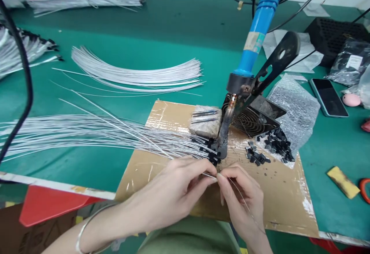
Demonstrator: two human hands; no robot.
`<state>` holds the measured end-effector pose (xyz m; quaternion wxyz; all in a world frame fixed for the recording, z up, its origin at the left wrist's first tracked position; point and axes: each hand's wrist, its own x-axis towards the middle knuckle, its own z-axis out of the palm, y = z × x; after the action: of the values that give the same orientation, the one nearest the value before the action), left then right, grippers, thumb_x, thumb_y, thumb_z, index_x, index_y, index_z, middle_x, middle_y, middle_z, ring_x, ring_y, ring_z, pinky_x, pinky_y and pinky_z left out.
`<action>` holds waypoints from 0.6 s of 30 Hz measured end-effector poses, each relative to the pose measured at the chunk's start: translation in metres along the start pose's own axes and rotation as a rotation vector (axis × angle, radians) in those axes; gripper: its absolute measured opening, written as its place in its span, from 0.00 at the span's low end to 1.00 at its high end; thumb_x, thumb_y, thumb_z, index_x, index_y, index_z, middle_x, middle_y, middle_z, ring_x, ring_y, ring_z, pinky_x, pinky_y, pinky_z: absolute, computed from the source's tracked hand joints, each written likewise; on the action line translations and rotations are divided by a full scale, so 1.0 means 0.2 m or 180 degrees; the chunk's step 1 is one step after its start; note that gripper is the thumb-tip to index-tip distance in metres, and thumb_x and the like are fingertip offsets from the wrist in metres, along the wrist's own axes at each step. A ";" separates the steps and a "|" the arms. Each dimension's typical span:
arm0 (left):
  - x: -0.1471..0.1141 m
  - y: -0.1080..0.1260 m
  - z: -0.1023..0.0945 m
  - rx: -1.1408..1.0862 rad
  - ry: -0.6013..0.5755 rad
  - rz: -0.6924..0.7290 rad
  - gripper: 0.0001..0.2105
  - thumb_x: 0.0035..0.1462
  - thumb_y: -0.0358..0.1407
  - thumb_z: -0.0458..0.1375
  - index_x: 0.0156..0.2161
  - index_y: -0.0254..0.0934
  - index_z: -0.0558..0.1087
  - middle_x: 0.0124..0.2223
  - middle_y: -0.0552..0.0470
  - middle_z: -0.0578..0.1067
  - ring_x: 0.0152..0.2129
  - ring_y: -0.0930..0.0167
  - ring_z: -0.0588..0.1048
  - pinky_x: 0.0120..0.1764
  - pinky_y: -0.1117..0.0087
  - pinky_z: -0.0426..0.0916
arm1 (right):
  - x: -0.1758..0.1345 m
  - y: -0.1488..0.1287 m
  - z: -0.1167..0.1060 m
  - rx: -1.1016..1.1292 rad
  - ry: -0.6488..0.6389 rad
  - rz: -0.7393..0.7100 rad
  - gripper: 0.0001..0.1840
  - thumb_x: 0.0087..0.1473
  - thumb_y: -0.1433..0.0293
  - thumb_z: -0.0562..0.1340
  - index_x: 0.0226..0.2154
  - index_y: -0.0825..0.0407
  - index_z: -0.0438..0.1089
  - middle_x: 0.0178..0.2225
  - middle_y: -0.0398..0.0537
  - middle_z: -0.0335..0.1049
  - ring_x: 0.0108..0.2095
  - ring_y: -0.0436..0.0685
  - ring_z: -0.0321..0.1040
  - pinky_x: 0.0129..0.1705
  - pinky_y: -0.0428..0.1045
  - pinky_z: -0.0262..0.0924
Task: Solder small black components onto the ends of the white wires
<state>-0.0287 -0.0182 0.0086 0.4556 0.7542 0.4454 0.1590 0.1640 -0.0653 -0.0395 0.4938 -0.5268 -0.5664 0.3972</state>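
Note:
My left hand (187, 186) is closed in a pinch on a thin white wire (209, 175), whose end points toward my other hand. Right beside it, fingertips nearly touching, my right hand (241, 204) pinches too; a fine silvery strand like solder wire (245, 203) runs from its fingers across the palm. What sits exactly between the fingertips is hidden. Just above my hands stands a soldering iron (250, 49) with a blue handle, tip down, fixed to a black metal bracket (277, 61). White wires (86, 132) with black connectors (212, 155) on their ends lie beside the tip.
Cardboard (277, 200) covers the green table. Loose black pieces (279, 144) lie at right by a bubble-wrap bag (300, 100), near a black fan (248, 121) and a phone (329, 96). A curved wire bundle (135, 73) lies farther back. A black cable (24, 65) hangs at left.

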 end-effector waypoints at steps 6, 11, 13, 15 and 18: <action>0.09 0.00 0.04 -0.1172 -0.0092 -0.0772 0.12 0.70 0.41 0.56 0.34 0.38 0.72 0.24 0.59 0.69 0.21 0.74 0.64 0.24 0.73 0.54 | -0.02 0.02 0.00 0.0667 0.0544 0.0692 0.14 0.69 0.63 0.66 0.31 0.50 0.77 0.22 0.38 0.68 0.18 0.47 0.64 0.21 0.42 0.60; 0.12 0.02 0.02 -0.1432 0.0153 -0.0944 0.12 0.63 0.42 0.59 0.32 0.36 0.72 0.23 0.59 0.65 0.20 0.75 0.57 0.23 0.73 0.49 | 0.01 0.05 -0.04 0.1972 0.0673 0.0870 0.31 0.73 0.47 0.54 0.42 0.50 0.85 0.31 0.51 0.81 0.27 0.55 0.78 0.28 0.48 0.76; 0.12 0.02 0.01 -0.1471 0.0180 -0.0950 0.12 0.62 0.42 0.59 0.31 0.36 0.72 0.23 0.59 0.64 0.20 0.75 0.56 0.23 0.74 0.49 | 0.00 0.06 -0.04 0.2035 0.0588 0.0961 0.32 0.74 0.48 0.53 0.41 0.50 0.85 0.30 0.50 0.81 0.28 0.54 0.79 0.29 0.47 0.77; 0.12 0.02 0.01 -0.1497 0.0195 -0.0953 0.12 0.61 0.42 0.60 0.31 0.36 0.72 0.22 0.59 0.64 0.19 0.75 0.57 0.22 0.74 0.49 | -0.01 0.06 -0.02 0.1816 0.0604 0.0955 0.26 0.75 0.53 0.57 0.39 0.48 0.86 0.29 0.48 0.80 0.26 0.51 0.77 0.29 0.44 0.75; 0.12 0.01 0.01 -0.1543 0.0243 -0.0903 0.12 0.62 0.42 0.60 0.30 0.36 0.72 0.23 0.58 0.66 0.20 0.75 0.57 0.22 0.74 0.50 | -0.02 0.05 0.03 0.1362 0.0519 0.0929 0.18 0.72 0.58 0.63 0.38 0.47 0.87 0.29 0.45 0.80 0.26 0.49 0.76 0.30 0.42 0.73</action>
<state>-0.0131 -0.0002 0.0056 0.6233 0.5468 0.5123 0.2238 0.1596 -0.0682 -0.0501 0.5754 -0.5168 -0.3460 0.5312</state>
